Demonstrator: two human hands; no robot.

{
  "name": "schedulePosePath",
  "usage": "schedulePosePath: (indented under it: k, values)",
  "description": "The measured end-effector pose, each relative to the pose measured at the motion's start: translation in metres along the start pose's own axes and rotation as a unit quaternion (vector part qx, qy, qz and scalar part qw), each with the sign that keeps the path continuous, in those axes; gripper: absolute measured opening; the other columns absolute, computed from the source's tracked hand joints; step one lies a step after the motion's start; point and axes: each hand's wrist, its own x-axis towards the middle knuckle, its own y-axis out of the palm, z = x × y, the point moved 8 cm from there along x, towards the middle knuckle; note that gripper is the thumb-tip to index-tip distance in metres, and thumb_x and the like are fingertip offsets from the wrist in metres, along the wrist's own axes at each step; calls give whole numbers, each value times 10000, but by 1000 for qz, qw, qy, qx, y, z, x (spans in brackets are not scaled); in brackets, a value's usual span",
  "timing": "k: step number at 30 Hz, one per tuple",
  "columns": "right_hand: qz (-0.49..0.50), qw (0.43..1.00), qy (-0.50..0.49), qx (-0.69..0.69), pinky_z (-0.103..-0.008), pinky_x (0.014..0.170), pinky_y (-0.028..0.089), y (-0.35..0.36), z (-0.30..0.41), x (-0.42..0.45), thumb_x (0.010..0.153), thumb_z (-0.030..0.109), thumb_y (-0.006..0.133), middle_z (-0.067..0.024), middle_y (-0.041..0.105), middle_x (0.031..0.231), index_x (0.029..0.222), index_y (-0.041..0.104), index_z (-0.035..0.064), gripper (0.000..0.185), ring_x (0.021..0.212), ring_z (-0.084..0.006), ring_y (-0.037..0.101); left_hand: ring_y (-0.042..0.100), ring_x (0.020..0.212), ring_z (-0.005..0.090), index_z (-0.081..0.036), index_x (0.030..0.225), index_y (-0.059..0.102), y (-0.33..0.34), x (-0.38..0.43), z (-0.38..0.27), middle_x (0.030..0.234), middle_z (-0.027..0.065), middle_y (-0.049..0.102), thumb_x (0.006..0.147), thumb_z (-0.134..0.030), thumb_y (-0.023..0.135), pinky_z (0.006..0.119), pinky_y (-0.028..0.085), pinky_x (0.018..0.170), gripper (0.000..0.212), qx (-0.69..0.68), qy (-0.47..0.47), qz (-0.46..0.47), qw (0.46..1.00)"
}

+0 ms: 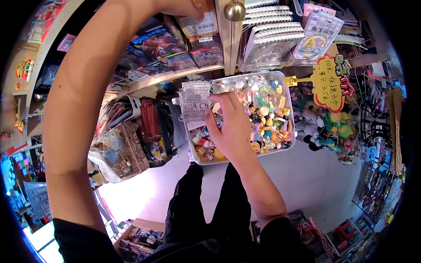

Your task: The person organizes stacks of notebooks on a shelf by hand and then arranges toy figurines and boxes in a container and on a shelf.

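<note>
My right hand (pixel 230 125) reaches over a white plastic bin (pixel 289 131) full of small colourful figurines. Its thumb and forefinger are at the right edge of a frayed cloth with newspaper print (pixel 195 102), which lies over the bin's left rim; whether they pinch it is unclear. My left arm stretches up across the shelf at the left. My left hand (pixel 187 8) is at the top edge, partly cut off, by an orange-brown box with a white label (pixel 199 24); its fingertips are hidden.
Boxed toys (pixel 159 41) fill the shelf behind a wooden post (pixel 230 46). Spiral notebooks (pixel 276 39) stand to its right. A yellow price sign (pixel 330 83) is clipped to the bin. Red packets (pixel 150 120) and a woven basket (pixel 123 151) stand at left.
</note>
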Motion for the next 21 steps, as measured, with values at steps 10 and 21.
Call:
schedulePosePath:
  k: [10, 21]
  values:
    - [12, 1000, 8, 2, -382, 682, 501, -1, -6, -4, 873, 60, 706, -105, 617, 977, 1110, 638, 45, 247, 758, -247, 623, 595, 1235, 418, -110, 1359, 636, -5, 31, -2, 1356, 292, 620, 768, -475, 763, 449, 475, 1050, 706, 126, 163, -110, 972]
    - [24, 1000, -16, -5, -448, 819, 527, 6, -7, 7, 867, 79, 707, -150, 621, 1070, 1114, 611, 31, 269, 980, -369, 637, 612, 1187, 384, -72, 1313, 658, 19, -45, -36, 1297, 264, 638, 759, -529, 764, 430, 477, 1021, 726, 216, 108, -255, 936]
